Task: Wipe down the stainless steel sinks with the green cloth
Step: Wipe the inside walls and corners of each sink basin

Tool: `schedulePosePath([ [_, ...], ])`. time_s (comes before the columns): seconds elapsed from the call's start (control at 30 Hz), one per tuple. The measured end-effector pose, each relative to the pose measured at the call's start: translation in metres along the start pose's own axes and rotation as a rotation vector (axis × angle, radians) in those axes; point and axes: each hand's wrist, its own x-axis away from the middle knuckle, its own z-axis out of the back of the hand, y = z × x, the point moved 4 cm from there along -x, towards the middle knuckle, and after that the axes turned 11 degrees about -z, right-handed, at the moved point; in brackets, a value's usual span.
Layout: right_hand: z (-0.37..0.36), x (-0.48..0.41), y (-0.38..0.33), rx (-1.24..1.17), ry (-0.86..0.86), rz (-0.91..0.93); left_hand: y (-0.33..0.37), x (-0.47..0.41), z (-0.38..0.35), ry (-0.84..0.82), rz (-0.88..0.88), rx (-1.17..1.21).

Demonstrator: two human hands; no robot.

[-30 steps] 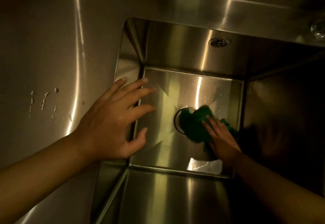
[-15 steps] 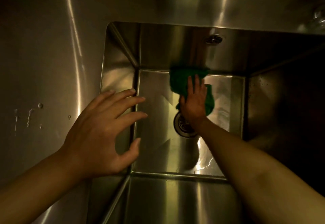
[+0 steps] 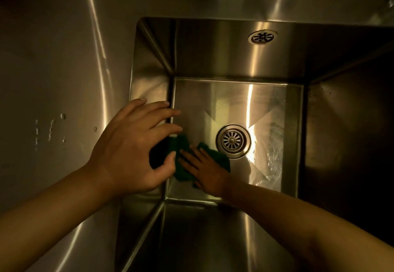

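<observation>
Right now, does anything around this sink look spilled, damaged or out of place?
Nothing looks damaged or askew. A few water drops sit on the counter left of the sink, more beads of water lie on its floor right of the drain, and dark specks dot its right wall.

The scene was dim and amber, with glare streaks on the sink (image 3: 213, 101) floor beside the drain (image 3: 233, 141) and down the counter (image 3: 64, 58). The sink's right wall and the frame corners sank into shadow, and straight edges bowed from wide-angle distortion.
</observation>
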Motion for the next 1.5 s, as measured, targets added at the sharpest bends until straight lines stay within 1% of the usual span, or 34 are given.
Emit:
schedulePosePath([
  [0.07, -0.008, 0.034, 0.009, 0.055, -0.060, 0.071, -0.001, 0.001, -0.001, -0.007, 0.009, 0.004],
  [0.17, -0.011, 0.082, 0.034, 0.062, -0.140, 0.031, -0.001, 0.001, -0.001, -0.013, 0.010, 0.002],
  [0.23, -0.009, 0.109, 0.052, 0.049, -0.169, -0.073, -0.001, 0.000, -0.002, -0.012, 0.008, 0.001],
  [0.37, 0.000, 0.154, 0.086, -0.019, -0.200, -0.349, 0.000, -0.001, -0.001, -0.007, 0.009, -0.004],
  [0.47, 0.017, 0.173, 0.108, -0.039, -0.083, -0.526, 0.000, -0.001, 0.000, -0.012, 0.004, -0.006],
  [0.53, 0.029, 0.172, 0.124, -0.143, -0.007, -0.657, 0.000, -0.001, -0.001, -0.011, -0.005, -0.006],
  [0.57, 0.036, 0.167, 0.132, -0.186, 0.025, -0.699, 0.000, -0.001, -0.001, -0.009, -0.010, -0.006],
  [0.63, 0.048, 0.151, 0.148, -0.189, 0.117, -0.765, 0.001, -0.001, -0.002, -0.002, -0.011, -0.010],
  [0.73, 0.069, 0.121, 0.175, -0.272, 0.262, -0.953, 0.001, -0.001, -0.002, 0.014, -0.019, -0.017],
  [0.8, 0.085, 0.102, 0.191, -0.263, 0.345, -1.006, 0.001, -0.001, -0.002, 0.019, -0.018, -0.017],
  [0.93, 0.109, 0.060, 0.210, -0.237, 0.395, -0.996, 0.001, -0.001, -0.003, 0.027, -0.016, -0.020],
  [1.03, 0.111, 0.033, 0.199, -0.261, 0.431, -1.025, 0.001, -0.001, -0.002, 0.035, -0.015, -0.020],
  [1.1, 0.110, 0.015, 0.181, -0.284, 0.456, -0.988, 0.001, -0.001, -0.002, 0.035, -0.011, -0.024],
  [1.3, 0.091, -0.034, 0.105, -0.273, 0.394, -0.671, -0.001, 0.000, -0.005, 0.035, -0.007, -0.023],
  [1.4, 0.066, -0.047, 0.057, -0.233, 0.298, -0.466, -0.001, -0.001, -0.005, 0.009, -0.006, -0.040],
  [1.5, 0.044, -0.043, 0.029, -0.190, 0.214, -0.317, 0.000, -0.002, -0.004, -0.013, -0.002, -0.049],
])
